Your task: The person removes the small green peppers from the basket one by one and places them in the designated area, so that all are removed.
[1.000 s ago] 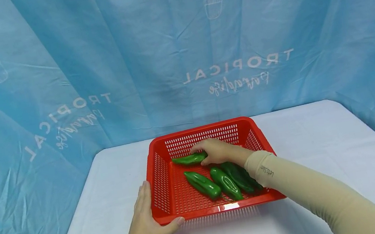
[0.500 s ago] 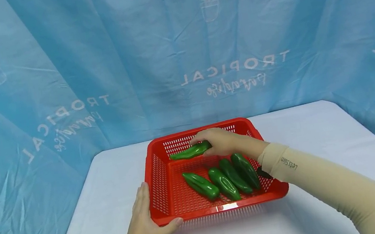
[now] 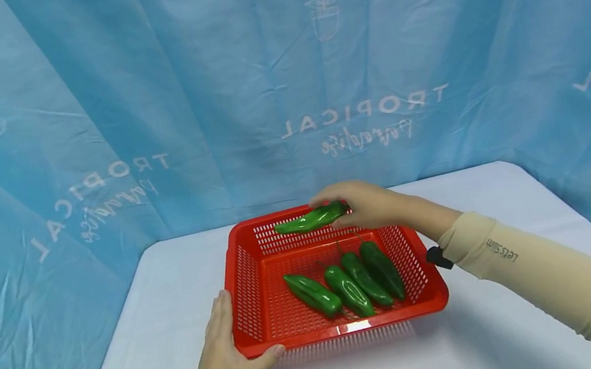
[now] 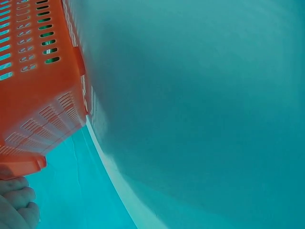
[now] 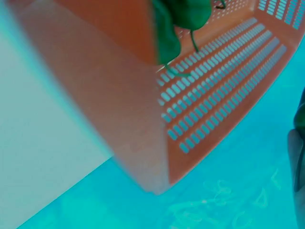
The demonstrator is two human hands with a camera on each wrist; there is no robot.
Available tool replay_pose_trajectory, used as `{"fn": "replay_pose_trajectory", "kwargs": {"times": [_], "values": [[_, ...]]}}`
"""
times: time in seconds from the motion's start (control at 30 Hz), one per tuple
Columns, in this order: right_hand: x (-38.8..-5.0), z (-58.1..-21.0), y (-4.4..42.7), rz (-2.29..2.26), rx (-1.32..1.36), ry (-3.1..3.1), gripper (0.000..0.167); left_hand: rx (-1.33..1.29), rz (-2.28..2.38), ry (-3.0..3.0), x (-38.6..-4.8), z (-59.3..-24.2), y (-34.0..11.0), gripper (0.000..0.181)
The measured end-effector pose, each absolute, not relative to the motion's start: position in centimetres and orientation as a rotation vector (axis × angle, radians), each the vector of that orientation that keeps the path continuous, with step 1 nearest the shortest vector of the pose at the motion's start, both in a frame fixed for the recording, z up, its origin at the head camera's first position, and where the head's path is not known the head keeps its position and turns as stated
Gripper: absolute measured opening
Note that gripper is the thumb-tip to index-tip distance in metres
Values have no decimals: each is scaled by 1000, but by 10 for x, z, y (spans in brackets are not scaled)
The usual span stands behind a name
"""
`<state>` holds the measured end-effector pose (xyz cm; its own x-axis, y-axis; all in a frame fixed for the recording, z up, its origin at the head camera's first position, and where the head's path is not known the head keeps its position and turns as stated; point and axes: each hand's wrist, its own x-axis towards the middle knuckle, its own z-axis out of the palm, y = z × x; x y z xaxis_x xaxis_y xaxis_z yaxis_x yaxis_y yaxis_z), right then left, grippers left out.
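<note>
In the head view a red perforated basket (image 3: pixel 342 333) holds several green peppers (image 3: pixel 313 294) lying side by side toward its front and right. Above the basket's back part, my right hand (image 3: pixel 365 202) grips another green pepper (image 3: pixel 309 219) by its stem end, the tip pointing left. My left hand (image 3: pixel 224 357) lies against the basket's front left corner, fingers straight along the left side and thumb on the front rim. The left wrist view shows curled-looking fingertips (image 4: pixel 19 198) beside the basket wall (image 4: pixel 38 100). In the right wrist view, part of the right hand (image 5: pixel 296 167) shows at the edge.
A white cloth covers the table (image 3: pixel 171 281) around the basket. Behind and to the sides hangs a blue printed curtain (image 3: pixel 228 92). A small black object (image 3: pixel 439 258) sits at the right wrist, by the beige sleeve (image 3: pixel 568 296).
The right hand has lifted the pepper from the basket's back left and carried it up and to the right. More peppers show beneath the arm. The left hand has stayed at the corner.
</note>
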<state>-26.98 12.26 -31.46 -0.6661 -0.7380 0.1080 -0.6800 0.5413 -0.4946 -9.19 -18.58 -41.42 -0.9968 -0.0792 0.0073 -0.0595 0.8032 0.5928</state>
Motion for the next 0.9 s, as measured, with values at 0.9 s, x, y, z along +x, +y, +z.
{"fn": "replay_pose_trajectory", "kwargs": {"times": [0.9], "values": [[-246,-323,283,-766,-840,2973,56,67,-954,-2936,-92,-415,-187,140]]}}
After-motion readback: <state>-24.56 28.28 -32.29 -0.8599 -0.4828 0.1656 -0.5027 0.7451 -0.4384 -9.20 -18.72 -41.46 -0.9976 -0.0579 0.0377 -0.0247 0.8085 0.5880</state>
